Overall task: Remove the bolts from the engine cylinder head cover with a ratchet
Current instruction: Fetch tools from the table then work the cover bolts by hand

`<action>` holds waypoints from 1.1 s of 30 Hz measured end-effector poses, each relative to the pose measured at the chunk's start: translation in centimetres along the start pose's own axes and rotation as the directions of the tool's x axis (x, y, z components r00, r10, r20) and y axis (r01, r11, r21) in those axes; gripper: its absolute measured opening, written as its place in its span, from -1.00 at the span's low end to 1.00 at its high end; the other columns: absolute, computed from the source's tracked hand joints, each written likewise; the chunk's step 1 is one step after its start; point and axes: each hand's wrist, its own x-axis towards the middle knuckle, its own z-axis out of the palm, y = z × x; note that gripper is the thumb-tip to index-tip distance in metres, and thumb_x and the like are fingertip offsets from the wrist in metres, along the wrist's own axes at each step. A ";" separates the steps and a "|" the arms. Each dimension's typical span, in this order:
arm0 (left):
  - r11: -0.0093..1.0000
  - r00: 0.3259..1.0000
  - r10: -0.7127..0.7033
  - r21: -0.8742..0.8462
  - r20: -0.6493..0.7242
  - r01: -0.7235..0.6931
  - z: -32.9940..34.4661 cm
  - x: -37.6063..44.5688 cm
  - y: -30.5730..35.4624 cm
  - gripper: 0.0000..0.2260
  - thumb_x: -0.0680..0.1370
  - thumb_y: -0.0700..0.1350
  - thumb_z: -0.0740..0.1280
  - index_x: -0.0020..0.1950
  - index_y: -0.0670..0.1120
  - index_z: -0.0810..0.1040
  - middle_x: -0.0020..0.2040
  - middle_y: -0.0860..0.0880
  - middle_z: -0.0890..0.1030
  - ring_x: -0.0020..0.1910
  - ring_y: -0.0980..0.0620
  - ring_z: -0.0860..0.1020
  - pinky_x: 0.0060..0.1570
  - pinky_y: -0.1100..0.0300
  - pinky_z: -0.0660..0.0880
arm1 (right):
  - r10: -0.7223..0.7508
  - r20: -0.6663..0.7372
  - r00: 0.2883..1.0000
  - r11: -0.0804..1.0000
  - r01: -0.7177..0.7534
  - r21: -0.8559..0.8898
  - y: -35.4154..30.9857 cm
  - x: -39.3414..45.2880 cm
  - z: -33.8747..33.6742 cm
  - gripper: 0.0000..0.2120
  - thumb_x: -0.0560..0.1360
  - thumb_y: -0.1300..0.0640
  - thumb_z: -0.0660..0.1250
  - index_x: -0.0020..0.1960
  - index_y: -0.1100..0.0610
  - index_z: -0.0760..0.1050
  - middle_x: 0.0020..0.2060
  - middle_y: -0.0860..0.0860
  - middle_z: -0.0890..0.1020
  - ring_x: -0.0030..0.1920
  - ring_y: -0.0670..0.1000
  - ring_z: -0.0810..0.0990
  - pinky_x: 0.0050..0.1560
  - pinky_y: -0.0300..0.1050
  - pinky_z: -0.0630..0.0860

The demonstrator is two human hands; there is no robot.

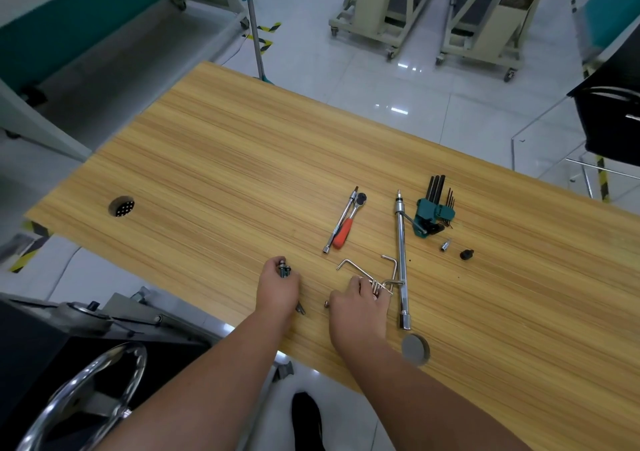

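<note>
Both hands work at the near edge of the table (214,159), away from any engine; the cylinder head cover itself cannot be made out, though dark machinery with a chrome ring (86,402) sits at 8 o'clock, off the table. The left hand (278,288) curls its fingers round a few bolts (284,269), its grip closed on them. The right hand (360,307), at 3 o'clock from the left, pinches a bunch of silver hex keys (375,279), with two more small bolts (313,307) lying between the hands. The ratchet (348,223), with its red handle, lies untouched at 12 o'clock from the right hand, touching a slim extension bar (341,222). A long chrome bar (401,260) lies just beside the hex keys at 3 o'clock, and a green key holder (433,213) sits beyond it. Judging from the loose bolts in hand and on the table, some or all bolts seem already out; whether any remain cannot be told.
</note>
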 end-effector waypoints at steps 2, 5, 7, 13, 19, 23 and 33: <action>1.000 1.000 0.005 0.005 0.008 -0.005 0.0 -0.2 -0.1 -0.66 0.60 -0.16 0.32 0.36 0.03 0.43 -0.02 0.10 0.50 -0.12 0.11 0.52 -0.28 0.22 0.39 | -0.017 0.008 1.000 1.000 0.017 -0.002 0.0 -0.1 0.1 -0.68 0.52 0.20 0.23 0.25 0.02 0.50 0.36 0.22 0.35 0.38 0.22 0.25 0.28 0.25 0.13; 0.999 1.000 0.014 0.029 0.024 -0.015 -0.1 -0.4 -0.2 -0.66 0.61 -0.15 0.32 0.38 0.03 0.42 -0.01 0.12 0.49 -0.08 0.10 0.53 -0.26 0.22 0.41 | -0.058 0.009 0.998 0.998 0.058 0.009 0.1 -0.2 0.1 -0.68 0.54 0.23 0.22 0.27 0.04 0.49 0.40 0.22 0.33 0.42 0.23 0.23 0.37 0.31 0.08; 0.998 1.000 0.020 0.052 0.023 -0.021 -0.3 -0.4 -0.3 -0.66 0.61 -0.14 0.32 0.38 0.04 0.42 -0.01 0.13 0.48 -0.08 0.12 0.52 -0.26 0.23 0.41 | -0.098 0.002 0.995 0.995 0.097 0.034 0.1 -0.1 0.2 -0.68 0.55 0.23 0.22 0.28 0.06 0.48 0.36 0.16 0.37 0.44 0.21 0.24 0.41 0.30 0.04; 0.998 0.999 0.022 0.062 0.027 -0.024 -0.9 -0.6 -0.5 -0.66 0.61 -0.14 0.32 0.37 0.04 0.42 0.10 0.02 0.54 -0.08 0.12 0.53 -0.24 0.23 0.42 | -0.240 -0.027 0.970 0.959 0.241 0.147 -0.3 0.2 0.3 -0.67 0.55 0.34 0.20 0.30 0.20 0.46 0.37 0.19 0.39 0.40 0.20 0.35 0.47 0.09 0.16; 0.995 0.998 -0.063 -0.080 0.026 0.065 -1.4 -0.7 -0.4 -0.71 0.60 -0.16 0.34 0.29 0.06 0.47 0.03 -0.06 0.56 -0.21 0.01 0.50 -0.28 0.16 0.46 | -0.261 0.002 0.965 0.953 0.257 0.158 0.2 0.5 0.4 -0.67 0.54 0.35 0.22 0.28 0.17 0.42 0.20 0.15 0.45 0.21 0.17 0.42 0.15 -0.01 0.43; 0.942 0.978 -0.188 -0.267 0.091 0.205 -1.6 -1.2 0.2 -0.74 0.60 -0.22 0.32 0.22 0.09 0.49 -0.07 -0.10 0.54 -0.27 0.02 0.45 -0.39 0.18 0.42 | -0.303 0.031 0.952 0.944 0.296 0.147 0.1 1.1 0.2 -0.68 0.55 0.38 0.18 0.27 0.20 0.41 0.17 0.17 0.45 0.18 0.18 0.41 0.11 0.01 0.44; 0.797 0.907 -0.343 -0.436 0.244 0.419 -4.6 -2.5 0.2 -0.81 0.60 -0.32 0.30 0.09 -0.04 0.51 -0.22 -0.09 0.52 -0.50 0.09 0.46 -0.51 0.23 0.44 | -0.335 0.055 0.941 0.937 0.326 0.123 -0.8 1.7 0.7 -0.66 0.54 0.40 0.17 0.26 0.16 0.42 0.12 0.15 0.41 0.13 0.17 0.40 0.03 0.03 0.42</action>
